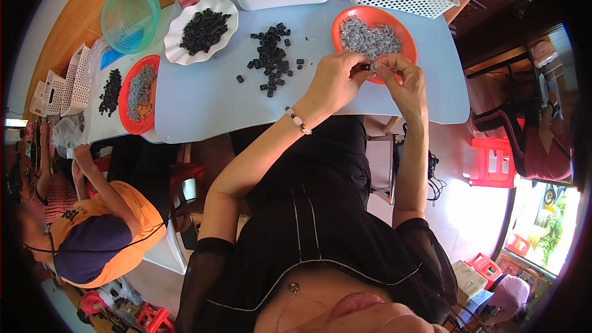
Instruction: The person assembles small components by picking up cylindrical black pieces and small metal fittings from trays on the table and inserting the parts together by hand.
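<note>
Both hands [369, 71] pinching one small black piece [365, 67] over orange plate [343, 24] of grey bits [370, 38]

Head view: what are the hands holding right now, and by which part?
A small black cylindrical piece, pinched at its ends between left hand and right hand fingertips, above the orange plate.

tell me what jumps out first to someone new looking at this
Both hands meet over the pale blue table: the left hand and right hand pinch a small black piece beside an orange plate of grey parts. A loose black pile lies left of them.
</note>
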Action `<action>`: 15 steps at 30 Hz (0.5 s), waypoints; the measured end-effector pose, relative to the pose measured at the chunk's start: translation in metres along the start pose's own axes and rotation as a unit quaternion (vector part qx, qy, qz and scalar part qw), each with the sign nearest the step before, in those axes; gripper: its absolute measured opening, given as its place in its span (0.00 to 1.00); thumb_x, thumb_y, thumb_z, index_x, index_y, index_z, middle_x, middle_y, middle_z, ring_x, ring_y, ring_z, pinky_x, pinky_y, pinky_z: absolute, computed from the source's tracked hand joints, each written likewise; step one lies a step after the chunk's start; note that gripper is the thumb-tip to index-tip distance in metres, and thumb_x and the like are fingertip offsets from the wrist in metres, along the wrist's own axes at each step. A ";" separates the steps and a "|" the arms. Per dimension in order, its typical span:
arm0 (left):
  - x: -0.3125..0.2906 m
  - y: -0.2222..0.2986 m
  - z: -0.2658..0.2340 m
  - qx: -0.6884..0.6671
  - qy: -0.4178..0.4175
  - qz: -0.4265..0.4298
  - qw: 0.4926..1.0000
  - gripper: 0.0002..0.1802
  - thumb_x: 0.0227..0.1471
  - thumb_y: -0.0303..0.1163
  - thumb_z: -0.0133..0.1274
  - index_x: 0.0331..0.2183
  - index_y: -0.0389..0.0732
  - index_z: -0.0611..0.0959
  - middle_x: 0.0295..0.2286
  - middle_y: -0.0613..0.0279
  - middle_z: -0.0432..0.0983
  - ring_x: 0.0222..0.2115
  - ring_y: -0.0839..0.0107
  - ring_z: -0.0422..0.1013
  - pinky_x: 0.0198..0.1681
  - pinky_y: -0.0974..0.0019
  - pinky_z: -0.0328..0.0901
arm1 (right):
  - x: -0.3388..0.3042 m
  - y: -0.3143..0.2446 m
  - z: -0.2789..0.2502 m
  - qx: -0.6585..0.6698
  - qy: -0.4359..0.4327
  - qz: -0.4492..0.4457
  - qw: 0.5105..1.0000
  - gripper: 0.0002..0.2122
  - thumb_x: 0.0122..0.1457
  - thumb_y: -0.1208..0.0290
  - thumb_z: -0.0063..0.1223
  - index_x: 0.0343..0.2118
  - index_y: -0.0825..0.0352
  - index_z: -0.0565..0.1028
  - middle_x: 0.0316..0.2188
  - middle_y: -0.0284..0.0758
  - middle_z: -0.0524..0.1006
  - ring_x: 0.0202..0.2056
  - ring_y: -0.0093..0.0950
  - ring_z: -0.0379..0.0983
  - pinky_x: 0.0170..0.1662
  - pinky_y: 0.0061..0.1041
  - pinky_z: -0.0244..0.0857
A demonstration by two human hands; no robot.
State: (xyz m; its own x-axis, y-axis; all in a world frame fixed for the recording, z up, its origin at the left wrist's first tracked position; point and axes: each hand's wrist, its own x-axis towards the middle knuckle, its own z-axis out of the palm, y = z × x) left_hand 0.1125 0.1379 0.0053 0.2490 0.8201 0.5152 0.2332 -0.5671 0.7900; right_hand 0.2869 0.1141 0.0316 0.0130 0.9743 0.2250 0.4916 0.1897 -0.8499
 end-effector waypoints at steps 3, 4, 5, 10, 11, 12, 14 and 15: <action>-0.006 0.006 -0.004 0.004 -0.004 -0.013 1.000 0.10 0.47 0.24 0.65 0.34 0.33 0.83 0.27 0.52 0.81 0.25 0.69 0.79 0.29 0.70 0.72 | -0.003 -0.003 0.006 0.006 -0.004 -0.010 1.000 0.06 0.55 0.71 0.60 0.32 0.68 0.80 0.33 0.33 0.81 0.38 0.27 0.72 0.44 0.28 0.66; -0.009 0.006 -0.006 0.005 -0.001 -0.015 1.000 0.10 0.47 0.24 0.65 0.34 0.33 0.83 0.27 0.52 0.81 0.25 0.69 0.79 0.29 0.70 0.72 | -0.004 -0.005 0.009 0.006 -0.007 -0.010 1.000 0.06 0.55 0.71 0.60 0.32 0.68 0.80 0.33 0.33 0.81 0.38 0.27 0.72 0.44 0.28 0.66; -0.011 0.006 -0.007 0.006 0.000 -0.027 1.000 0.10 0.47 0.24 0.64 0.34 0.33 0.83 0.27 0.52 0.81 0.25 0.70 0.79 0.29 0.71 0.72 | -0.006 -0.009 0.011 -0.012 -0.003 -0.014 1.000 0.06 0.55 0.72 0.60 0.31 0.68 0.80 0.33 0.34 0.81 0.39 0.28 0.72 0.45 0.29 0.66; -0.027 0.011 -0.017 -0.038 0.018 -0.086 0.995 0.09 0.48 0.24 0.64 0.34 0.33 0.84 0.27 0.55 0.82 0.25 0.74 0.78 0.30 0.73 0.71 | -0.014 -0.023 0.024 -0.034 0.003 -0.025 0.999 0.06 0.54 0.72 0.61 0.30 0.68 0.80 0.33 0.34 0.81 0.40 0.30 0.72 0.47 0.30 0.65; -0.030 0.011 -0.020 -0.055 0.014 -0.110 0.992 0.10 0.48 0.25 0.64 0.34 0.33 0.84 0.27 0.57 0.82 0.25 0.76 0.78 0.30 0.73 0.71 | -0.015 -0.024 0.027 -0.030 0.004 -0.027 0.999 0.05 0.54 0.72 0.61 0.30 0.68 0.80 0.33 0.34 0.81 0.40 0.30 0.72 0.47 0.30 0.65; -0.033 0.011 -0.022 -0.072 0.011 -0.133 0.988 0.10 0.48 0.25 0.65 0.34 0.32 0.84 0.26 0.58 0.83 0.25 0.78 0.78 0.30 0.74 0.71 | -0.015 -0.025 0.029 -0.025 0.004 -0.029 0.999 0.05 0.54 0.72 0.61 0.30 0.68 0.80 0.33 0.34 0.81 0.41 0.31 0.72 0.48 0.31 0.65; -0.041 0.008 -0.025 -0.075 0.020 -0.150 0.986 0.11 0.48 0.26 0.65 0.34 0.32 0.84 0.26 0.59 0.82 0.25 0.78 0.77 0.30 0.74 0.71 | -0.017 -0.028 0.034 -0.037 -0.003 -0.034 0.999 0.05 0.54 0.73 0.61 0.30 0.68 0.80 0.33 0.34 0.81 0.41 0.31 0.71 0.48 0.31 0.65; -0.044 0.007 -0.026 -0.079 0.025 -0.164 0.983 0.11 0.47 0.26 0.65 0.33 0.31 0.84 0.25 0.60 0.82 0.24 0.79 0.77 0.30 0.75 0.71 | -0.018 -0.030 0.037 -0.049 -0.005 -0.038 0.998 0.05 0.54 0.73 0.61 0.30 0.68 0.79 0.33 0.34 0.81 0.42 0.31 0.71 0.48 0.32 0.65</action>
State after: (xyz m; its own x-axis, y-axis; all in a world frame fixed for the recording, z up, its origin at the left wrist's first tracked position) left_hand 0.0786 0.0996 -0.0034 0.1370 0.9616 0.2377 0.1431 -0.2567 0.9558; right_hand 0.2401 0.0953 0.0355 -0.0363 0.9591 0.2806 0.5737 0.2499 -0.7800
